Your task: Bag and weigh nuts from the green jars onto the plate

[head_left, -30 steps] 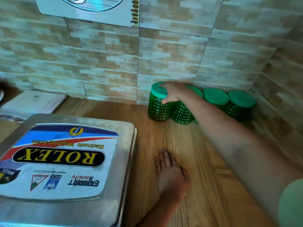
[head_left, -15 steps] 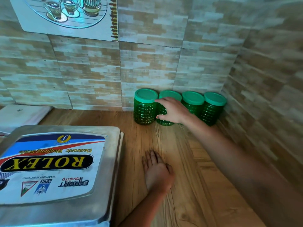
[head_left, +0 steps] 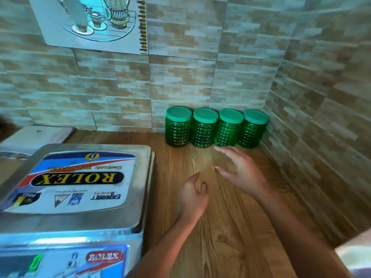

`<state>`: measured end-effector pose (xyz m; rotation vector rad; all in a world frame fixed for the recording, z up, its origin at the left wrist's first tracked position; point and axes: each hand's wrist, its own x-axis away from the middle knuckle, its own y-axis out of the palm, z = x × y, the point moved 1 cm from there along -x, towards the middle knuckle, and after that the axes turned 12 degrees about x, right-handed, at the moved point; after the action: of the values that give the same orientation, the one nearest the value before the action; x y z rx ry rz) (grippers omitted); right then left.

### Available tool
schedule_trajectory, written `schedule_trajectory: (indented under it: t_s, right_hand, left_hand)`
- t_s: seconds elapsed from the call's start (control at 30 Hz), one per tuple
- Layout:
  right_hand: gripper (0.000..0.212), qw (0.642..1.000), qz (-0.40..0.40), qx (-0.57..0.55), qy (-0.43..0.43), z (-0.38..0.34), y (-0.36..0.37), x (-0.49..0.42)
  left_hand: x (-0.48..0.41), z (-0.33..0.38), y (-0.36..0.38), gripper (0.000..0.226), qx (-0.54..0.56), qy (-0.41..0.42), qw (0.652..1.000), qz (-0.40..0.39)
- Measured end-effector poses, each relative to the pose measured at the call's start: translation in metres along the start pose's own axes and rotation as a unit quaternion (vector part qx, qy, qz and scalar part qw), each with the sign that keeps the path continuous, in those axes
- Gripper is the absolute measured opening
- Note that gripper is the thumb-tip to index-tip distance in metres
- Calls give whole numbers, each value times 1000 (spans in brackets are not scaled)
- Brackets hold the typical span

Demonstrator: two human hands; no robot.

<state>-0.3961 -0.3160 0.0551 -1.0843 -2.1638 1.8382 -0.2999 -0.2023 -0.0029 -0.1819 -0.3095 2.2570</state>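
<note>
Wooden counter (head_left: 230, 227), tiled wall (head_left: 180, 81) behind

Upside down from here, the sticker (head_left: 76, 181) on the scale plate (head_left: 80, 223) reads "ROLEX", "Electronic Weighing Scale", "EXPORT QUALITY" and, on a small emblem (head_left: 75, 199), perhaps "BSCIC". The front panel (head_left: 60, 266) carries a red "ROLEX" badge (head_left: 103, 256); its display (head_left: 35, 262) shows a green 0.

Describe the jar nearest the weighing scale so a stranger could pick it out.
On the wooden counter, four green-lidded jars stand in a row along the back tiled wall, ending in the right corner. Yours is the leftmost jar, farthest from that corner, with bare wall on its left.
</note>
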Motion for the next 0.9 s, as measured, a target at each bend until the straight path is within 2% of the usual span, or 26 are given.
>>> schedule_trajectory:
  t_s: [0.17, 0.3, 0.5, 0.73, 0.9]
  right_hand:
    - [55, 994, 77, -68, -35, -43, -8, 24]
    - [56, 989, 91, -103, -53, -77, -10, 31]
    - [49, 980, 97, -146, -94, -130, -10, 31]
    - [49, 974, 119, -171, -91, -198, -1, 34]
    - [50, 969, 131, -196, -79, -257, 6, 40]
  left_hand:
    - [33, 36, -48, 39, 23, 121, 992, 6]
    - [49, 51, -95, 39, 22, 214, 976, 43]
    - [69, 52, -166, 38, 21, 242, 966, 94]
    - [91, 37, -256, 39, -10, 266, 949, 168]
    - [109, 27, -321, 34, -21, 277, 945, 172]
